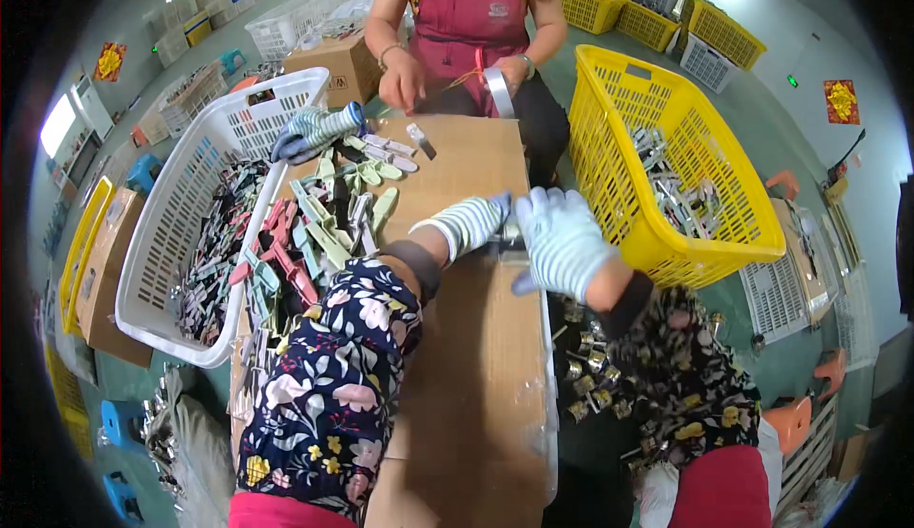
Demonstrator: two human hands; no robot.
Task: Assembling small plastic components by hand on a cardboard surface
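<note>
My left hand [469, 225], in a striped glove, reaches over the cardboard-topped table [466, 357] with its fingers closed near the right edge. Beside it is a small shiny metal piece [511, 236], partly hidden between my hands. My right hand [562, 242], in a matching glove, lies over that edge with fingers stretched out and thumb apart. Whether it touches the metal piece is unclear. Left of my left hand lies a pile of plastic clips [324, 223] in green, pink, grey and black. A loose striped glove [319, 133] rests at the pile's far end.
A white basket [157, 271] of clips stands left. To the right, a yellow crate [619, 161] holds more clips, above scattered metal parts [590, 376]. Across the table a person in a red apron [476, 19] holds a silvery roll [498, 93]. An orange stool [788, 423] stands right.
</note>
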